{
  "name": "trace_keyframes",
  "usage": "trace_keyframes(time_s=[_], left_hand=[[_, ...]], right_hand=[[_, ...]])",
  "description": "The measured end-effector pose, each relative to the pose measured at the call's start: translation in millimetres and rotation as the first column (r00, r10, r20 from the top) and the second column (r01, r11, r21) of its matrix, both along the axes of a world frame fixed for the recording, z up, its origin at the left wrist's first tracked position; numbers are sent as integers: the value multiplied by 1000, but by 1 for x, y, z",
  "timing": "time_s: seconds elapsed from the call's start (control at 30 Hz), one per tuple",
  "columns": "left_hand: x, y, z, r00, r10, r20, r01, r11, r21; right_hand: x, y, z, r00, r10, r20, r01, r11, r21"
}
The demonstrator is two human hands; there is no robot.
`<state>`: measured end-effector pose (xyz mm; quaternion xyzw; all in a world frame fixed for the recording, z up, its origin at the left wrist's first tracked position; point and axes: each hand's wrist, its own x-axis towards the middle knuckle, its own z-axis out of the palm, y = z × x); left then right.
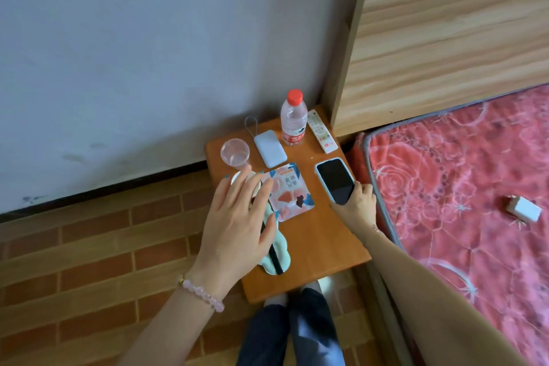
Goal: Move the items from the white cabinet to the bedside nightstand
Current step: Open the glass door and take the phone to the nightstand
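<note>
head view: a small orange wooden bench (320,241) stands in the corner between the grey wall and the bed's wooden headboard (445,24), and the task's things lie on it. the right hand (358,202) has its grip clamped on the near end of a dark-screened phone (334,180) in a pale blue case, which lies flat at the bench's right edge. the left hand (237,217), with a pink bead bracelet (202,294) at the wrist, has its grip apart, fingers spread over a round white disc (255,184) and the top of a teal eye mask (274,258); whether it touches them i cannot tell. just beside the fingertips lies a pink printed sachet (289,190). farther back sit a clear plastic cup (234,153), a pale blue power bank (269,148) with a loop strap, an upright red-capped water bottle (293,120) and a white remote (321,135). a small white charger (524,208) lies on the pink rose-patterned mattress (460,187).
</note>
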<state>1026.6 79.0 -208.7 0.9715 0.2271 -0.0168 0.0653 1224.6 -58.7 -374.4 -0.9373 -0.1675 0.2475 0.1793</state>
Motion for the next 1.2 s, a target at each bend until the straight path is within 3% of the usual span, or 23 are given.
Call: trace_keyframes(time_s=[0.53, 0.73, 1.0, 1.2], left_hand=[[20, -35, -28, 987, 125, -98, -125, 992, 0], [29, -38, -12, 995, 92, -31, -91, 995, 35], [47, -31, 48, 997, 58, 49, -60, 997, 56], [55, -38, 98, 981, -58, 183, 42, 995, 92]], right_hand=[[18, 8, -45, 995, 59, -86, -64, 996, -57], [24, 0, -21, 988, 81, -133, -81, 997, 6], [30, -20, 93, 973, 108, 206, -159, 955, 252], [11, -51, 207, 800, 38, 599, -255, 925, 282]])
